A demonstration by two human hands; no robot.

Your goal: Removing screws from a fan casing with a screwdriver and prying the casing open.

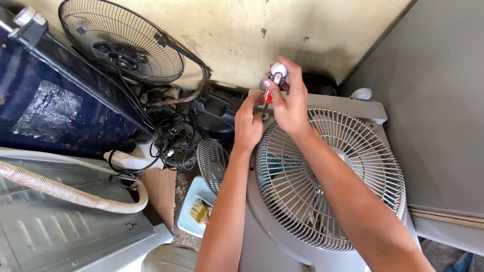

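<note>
Just above the centre of the frame, the right hand [291, 100] has its grip wrapped around the handle of a screwdriver [275, 80], a red, white and black one held nearly upright with its tip pointing down at the top corner of a grey box fan [363, 113]. The left hand [248, 120] sits just beside it, its fingers pinched near the lower end of the shaft where the tip meets the fan housing; whether they touch the metal or only the housing cannot be told. Both forearms run in from the bottom edge of the frame and cross over the fan's round front grille [327, 176], which fills the lower right centre.

To the left of the hands lies a smaller loose grille [213, 163], tilted against the fan's side, with a pale blue tray [194, 201] beneath it. A dark fan motor housing [214, 113] stands behind that, near a tangle of black cords [171, 141]. In the upper left, a black wire fan guard [121, 43] leans against the stained wall [242, 30]. A ribbed beige hose [65, 189] curves across a grey panel at lower left.
</note>
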